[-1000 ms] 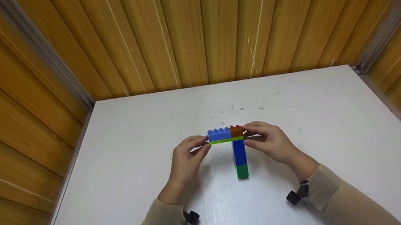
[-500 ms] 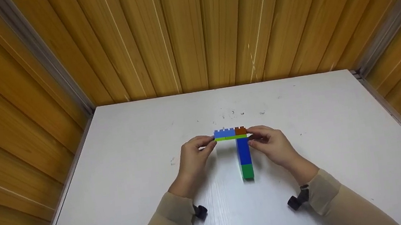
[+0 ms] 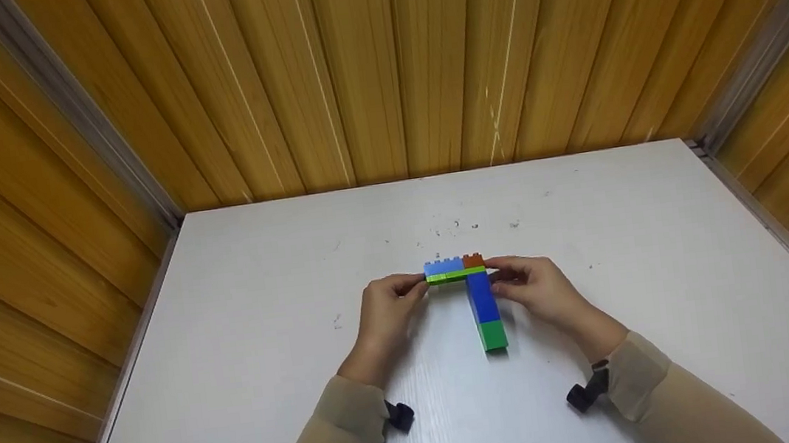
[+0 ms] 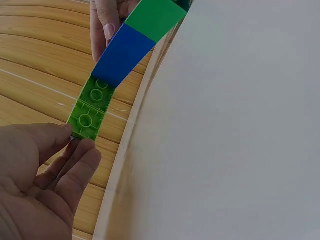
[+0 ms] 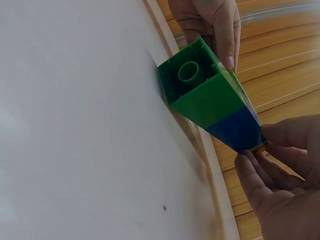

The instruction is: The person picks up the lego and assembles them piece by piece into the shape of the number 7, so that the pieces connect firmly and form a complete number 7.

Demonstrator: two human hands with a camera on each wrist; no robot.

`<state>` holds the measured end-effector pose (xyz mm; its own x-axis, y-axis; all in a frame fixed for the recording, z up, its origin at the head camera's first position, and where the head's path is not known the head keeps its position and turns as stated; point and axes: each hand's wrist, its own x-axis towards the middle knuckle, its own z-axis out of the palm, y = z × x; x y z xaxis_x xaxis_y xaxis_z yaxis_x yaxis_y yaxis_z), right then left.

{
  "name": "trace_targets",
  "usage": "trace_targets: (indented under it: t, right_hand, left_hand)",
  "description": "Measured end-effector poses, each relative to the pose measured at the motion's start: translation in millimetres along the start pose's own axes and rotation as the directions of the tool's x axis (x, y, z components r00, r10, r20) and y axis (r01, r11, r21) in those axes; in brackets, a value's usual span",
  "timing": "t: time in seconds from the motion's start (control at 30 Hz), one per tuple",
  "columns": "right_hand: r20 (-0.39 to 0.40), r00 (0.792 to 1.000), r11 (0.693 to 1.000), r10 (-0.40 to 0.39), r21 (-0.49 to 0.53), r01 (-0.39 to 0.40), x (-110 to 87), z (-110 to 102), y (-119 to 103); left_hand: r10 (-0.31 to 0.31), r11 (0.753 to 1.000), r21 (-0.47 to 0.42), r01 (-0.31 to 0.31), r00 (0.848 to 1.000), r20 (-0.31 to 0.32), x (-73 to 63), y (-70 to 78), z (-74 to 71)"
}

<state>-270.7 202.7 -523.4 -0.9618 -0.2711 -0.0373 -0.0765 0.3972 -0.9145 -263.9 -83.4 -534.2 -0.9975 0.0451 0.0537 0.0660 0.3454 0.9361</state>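
Both hands hold a toy brick build shaped like an upside-down L. Along its top, a light blue brick and an orange-brown brick sit on lime green plates. A dark blue section runs down from the right end to a green brick. My left hand pinches the free left end, where the lime underside shows. At the upper right corner, my right hand grips between thumb and fingers. The green brick's hollow underside faces the right wrist camera, off the table.
A white table with small dark marks lies below the hands. Wood-panelled walls with metal corner strips stand behind it and at the sides. Each sleeve cuff carries a small black device, one at the left wrist and one at the right.
The build has shifted slightly right, and its green lower end has swung to the right. My left hand has moved right with it; the right hand has moved little. Both keep their hold.
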Motion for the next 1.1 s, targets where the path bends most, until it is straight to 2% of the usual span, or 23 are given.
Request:
trace_targets:
  t: [0.3, 0.5, 0.63, 0.77, 0.9, 1.1]
  right_hand:
    - [0.046, 0.999, 0.999, 0.029, -0.024, -0.028, 4.2, -2, 6]
    - [0.063, 0.997, 0.999, 0.049, 0.011, -0.049, 7.2, -5, 13]
    - [0.087, 0.995, 0.998, 0.038, 0.049, -0.043, 5.1, -8, 19]
    - [0.104, 0.994, 0.996, 0.045, 0.068, -0.052, 3.1, -11, 23]
    - [0.091, 0.994, 0.996, 0.056, 0.066, -0.062, 3.6, -14, 25]
    - [0.086, 0.992, 0.994, 0.094, 0.054, -0.098, 2.3, -16, 27]
  left_hand:
    - [-0.044, 0.999, 0.015, 0.044, 0.999, 0.004, 4.2, -4.9, 4.1]
    - [-0.056, 0.998, 0.021, 0.056, 0.998, 0.003, 9.3, -8.4, 9.4]
    - [-0.083, 0.997, 0.007, 0.083, 0.996, 0.035, 9.6, -8.8, 13.5]
    - [-0.108, 0.994, 0.029, 0.106, 0.992, 0.065, 9.4, -8.1, 17.8]
    - [-0.096, 0.995, 0.046, 0.093, 0.992, 0.077, 12.1, -6.8, 20.5]
    - [-0.089, 0.996, 0.020, 0.088, 0.991, 0.100, 10.6, -8.8, 21.2]
